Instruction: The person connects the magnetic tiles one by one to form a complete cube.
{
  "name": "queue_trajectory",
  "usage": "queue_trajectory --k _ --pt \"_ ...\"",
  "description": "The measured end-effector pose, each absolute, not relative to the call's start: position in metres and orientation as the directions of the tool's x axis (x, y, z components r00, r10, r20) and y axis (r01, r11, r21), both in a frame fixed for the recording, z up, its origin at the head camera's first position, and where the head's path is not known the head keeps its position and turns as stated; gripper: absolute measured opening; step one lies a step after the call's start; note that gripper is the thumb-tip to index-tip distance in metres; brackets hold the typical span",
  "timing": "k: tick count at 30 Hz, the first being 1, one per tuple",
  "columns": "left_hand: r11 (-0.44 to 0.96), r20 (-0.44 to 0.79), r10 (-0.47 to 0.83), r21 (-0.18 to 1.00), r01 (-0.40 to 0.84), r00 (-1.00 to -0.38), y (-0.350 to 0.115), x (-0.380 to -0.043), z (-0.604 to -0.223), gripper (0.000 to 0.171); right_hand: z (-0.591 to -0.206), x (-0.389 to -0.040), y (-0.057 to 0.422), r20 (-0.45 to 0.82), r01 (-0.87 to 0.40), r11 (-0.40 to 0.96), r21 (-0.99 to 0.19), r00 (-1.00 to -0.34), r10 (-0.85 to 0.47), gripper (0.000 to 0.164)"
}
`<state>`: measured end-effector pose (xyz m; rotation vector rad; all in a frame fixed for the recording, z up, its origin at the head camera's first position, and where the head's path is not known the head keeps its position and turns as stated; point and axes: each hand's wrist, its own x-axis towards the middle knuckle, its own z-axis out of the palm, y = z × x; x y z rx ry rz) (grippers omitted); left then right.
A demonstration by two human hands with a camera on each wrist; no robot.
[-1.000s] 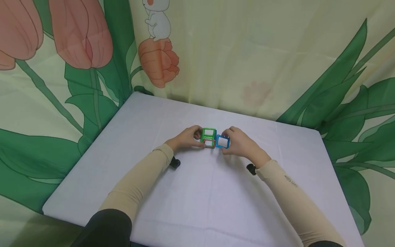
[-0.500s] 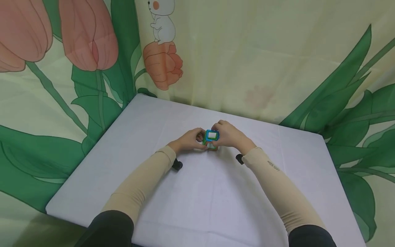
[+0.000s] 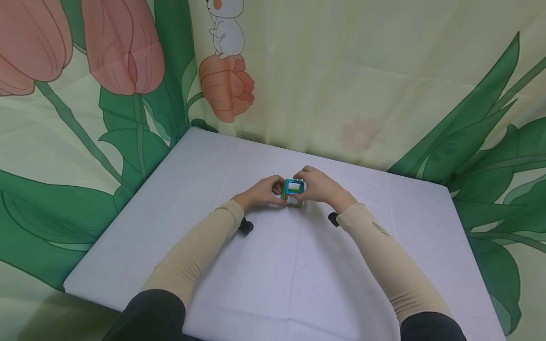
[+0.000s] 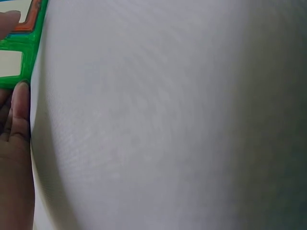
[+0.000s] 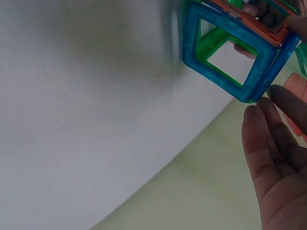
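Observation:
Several square magnetic tiles stand joined as a small box at the middle of the table. In the right wrist view a blue tile point(image 5: 218, 79) forms one side, an orange tile point(image 5: 249, 26) adjoins it, and a green tile point(image 5: 210, 43) shows through the opening. My left hand point(image 3: 265, 191) holds the box from the left; in the left wrist view its fingertips meet the lower edge of a green tile point(image 4: 28, 67). From the right, my right hand point(image 3: 321, 186) pinches the box, fingertips at a blue corner and thumb near the orange tile.
The table point(image 3: 256, 274) wears a white cloth. A curtain point(image 3: 320, 80) printed with tulips and a rabbit hangs close behind its far edge. Small black devices, including a left one point(image 3: 246, 226), sit at both wrists.
My right hand has brought a blue tile leftward onto the joined tiles, where it had been apart at their right. Over the last half second hands and tiles have barely moved.

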<state>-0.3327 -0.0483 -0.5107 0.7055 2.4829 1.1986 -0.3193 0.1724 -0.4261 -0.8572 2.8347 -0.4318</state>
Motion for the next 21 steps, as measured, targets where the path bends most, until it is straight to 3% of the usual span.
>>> queue_trajectory --k 21 --pt "0.537 -0.093 0.555 0.799 0.271 -0.827 -0.0517 -0.3365 -0.5098 0.075 -0.4263 -0.3194 0.1794 -0.106 -0.470 0.806 -0.359 -0.838 -0.535 0.064"
